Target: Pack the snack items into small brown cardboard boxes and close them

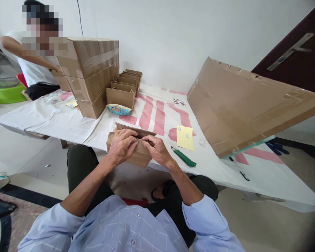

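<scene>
A small cardboard box (pixel 138 157) with its top open is at the near edge of the table, in front of my body. My left hand (pixel 123 145) is closed on the box's near wall, fingertips at the upper edge. Close beside it, my right hand (pixel 157 148) pinches the same edge farther right, its thumb and fingers over the rim. The inside of the box is mostly hidden by my hands. To the right of my right hand lies a green utility knife (pixel 184 157), and beyond it a yellow card (pixel 185 138) with small squares on it.
Stacked taped cartons (pixel 94 73) stand at the left, with a row of open cardboard boxes (pixel 120 96) and a blue snack packet (pixel 119 109) beside them. A large cardboard sheet (pixel 246 105) leans at the right, a black pen-like tool (pixel 239 169) near it. A person (pixel 34 66) sits behind the cartons.
</scene>
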Demonstrator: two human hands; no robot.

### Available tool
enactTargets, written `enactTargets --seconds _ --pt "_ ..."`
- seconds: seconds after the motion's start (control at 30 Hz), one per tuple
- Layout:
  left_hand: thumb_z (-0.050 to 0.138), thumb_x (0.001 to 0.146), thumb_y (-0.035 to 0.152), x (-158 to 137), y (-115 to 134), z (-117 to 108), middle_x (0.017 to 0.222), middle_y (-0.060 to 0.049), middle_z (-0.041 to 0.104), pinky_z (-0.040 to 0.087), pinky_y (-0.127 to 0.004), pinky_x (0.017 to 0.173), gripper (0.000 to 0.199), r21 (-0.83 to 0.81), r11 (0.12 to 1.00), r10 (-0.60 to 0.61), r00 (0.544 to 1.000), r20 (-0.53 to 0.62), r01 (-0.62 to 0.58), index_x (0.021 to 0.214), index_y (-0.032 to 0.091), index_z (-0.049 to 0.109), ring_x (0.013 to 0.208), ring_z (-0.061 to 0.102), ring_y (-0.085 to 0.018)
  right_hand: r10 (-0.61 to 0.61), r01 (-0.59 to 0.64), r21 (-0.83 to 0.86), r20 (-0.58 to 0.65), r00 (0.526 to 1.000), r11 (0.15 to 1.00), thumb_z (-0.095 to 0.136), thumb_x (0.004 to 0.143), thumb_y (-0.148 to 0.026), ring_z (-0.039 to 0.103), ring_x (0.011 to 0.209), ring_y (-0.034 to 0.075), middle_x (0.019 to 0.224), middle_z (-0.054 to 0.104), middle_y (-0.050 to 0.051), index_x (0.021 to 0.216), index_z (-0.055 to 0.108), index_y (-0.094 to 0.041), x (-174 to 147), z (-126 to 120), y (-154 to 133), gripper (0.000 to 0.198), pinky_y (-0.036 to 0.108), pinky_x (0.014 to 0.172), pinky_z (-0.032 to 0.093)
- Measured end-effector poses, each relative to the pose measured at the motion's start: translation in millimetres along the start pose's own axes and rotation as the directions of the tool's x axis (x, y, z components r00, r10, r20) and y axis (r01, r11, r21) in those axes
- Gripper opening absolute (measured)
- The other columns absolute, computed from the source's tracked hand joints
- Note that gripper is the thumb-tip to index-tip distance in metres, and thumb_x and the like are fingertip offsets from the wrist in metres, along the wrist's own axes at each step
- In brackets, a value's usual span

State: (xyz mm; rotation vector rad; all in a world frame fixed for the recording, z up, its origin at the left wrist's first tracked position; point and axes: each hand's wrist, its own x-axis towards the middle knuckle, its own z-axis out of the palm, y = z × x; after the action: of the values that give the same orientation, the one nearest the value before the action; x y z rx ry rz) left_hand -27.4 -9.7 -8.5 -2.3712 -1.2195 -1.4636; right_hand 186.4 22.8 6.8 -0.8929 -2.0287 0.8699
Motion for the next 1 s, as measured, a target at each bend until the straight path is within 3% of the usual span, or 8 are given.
enactTargets --seconds 0.13,0.33,0.53,0.67,0.77,0.87,1.0 --pt "0.069 0.098 0.022 0.1 -0.1 -12.0 0.107 -0.008 0.080 0.056 -0.043 0.094 0.015 -0.218 0.965 -0.165 0.983 -0.075 0.145 0.083 0.023 0.072 0.102 0.074 -0.024 0.011 -0.011 0.004 -0.017 1.000 1.000 0.062 0.100 -0.032 0.071 0.092 0.021 0.098 0.080 0.005 0.097 0.075 -0.021 -0.6 0.5 1.1 0.018 0.034 0.088 0.054" --pt "0.078 0.093 0.032 -2.0 -2.3 -31.4 0.104 -0.008 0.078 0.058 -0.042 0.094 0.017 -0.467 0.820 -0.421 0.902 -0.097 0.332 0.079 0.023 0.078 0.098 0.074 -0.024 0.019 -0.019 0.016 -0.022 1.000 1.000 0.061 0.098 -0.032 0.072 0.091 0.021 0.097 0.080 0.004 0.095 0.075 -0.021 0.6 1.7 1.0 0.018 0.034 0.088 0.055" --pt "0.086 0.087 0.038 -1.3 -11.5 -36.2 0.101 -0.008 0.079 0.058 -0.045 0.101 0.020 -0.665 0.665 -0.560 0.816 -0.141 0.341 0.076 0.023 0.080 0.101 0.074 -0.025 0.026 -0.025 0.011 -0.023 0.999 1.000 0.062 0.098 -0.034 0.071 0.091 0.021 0.098 0.080 0.005 0.097 0.076 -0.021 -0.2 1.3 1.5 0.019 0.035 0.088 0.055" --pt "0.091 0.081 0.043 3.0 -13.4 -41.5 0.101 -0.006 0.079 0.058 -0.046 0.107 0.026 -0.817 0.493 -0.645 0.756 -0.112 0.299 0.074 0.023 0.077 0.103 0.074 -0.025 0.012 -0.012 0.007 -0.024 1.000 1.000 0.062 0.099 -0.033 0.069 0.089 0.020 0.095 0.077 0.004 0.097 0.075 -0.022 1.4 0.7 1.6 0.018 0.034 0.086 0.056" --pt "0.089 0.084 0.050 5.6 -6.0 -43.8 0.108 -0.008 0.079 0.060 -0.047 0.105 0.033 -0.865 0.376 -0.644 0.765 0.013 0.332 0.074 0.022 0.073 0.109 0.074 -0.027 -0.056 0.053 -0.036 -0.094 0.994 0.998 0.064 0.099 -0.032 0.067 0.086 0.021 0.094 0.073 0.005 0.095 0.075 -0.023 5.1 1.2 -6.5 0.015 0.036 0.084 0.055" --pt "0.085 0.088 0.056 7.0 4.7 -41.0 0.116 -0.010 0.080 0.060 -0.050 0.106 0.039 -0.865 0.334 -0.604 0.789 0.108 0.374 0.076 0.021 0.071 0.116 0.074 -0.030 -0.117 0.113 -0.031 -0.170 0.979 0.993 0.070 0.099 -0.035 0.067 0.092 0.022 0.102 0.072 0.007 0.100 0.076 -0.024 6.9 3.7 -24.6 0.013 0.038 0.086 0.056" --pt "0.088 0.087 0.054 10.1 16.3 -33.5 0.119 -0.009 0.080 0.058 -0.051 0.108 0.038 -0.894 0.273 -0.554 0.818 0.155 0.355 0.076 0.022 0.070 0.119 0.073 -0.030 -0.045 0.063 0.216 -0.085 0.995 0.974 0.079 0.095 -0.044 0.069 0.102 0.023 0.116 0.076 0.007 0.113 0.078 -0.025 5.0 10.6 -48.6 0.027 0.038 0.091 0.058"
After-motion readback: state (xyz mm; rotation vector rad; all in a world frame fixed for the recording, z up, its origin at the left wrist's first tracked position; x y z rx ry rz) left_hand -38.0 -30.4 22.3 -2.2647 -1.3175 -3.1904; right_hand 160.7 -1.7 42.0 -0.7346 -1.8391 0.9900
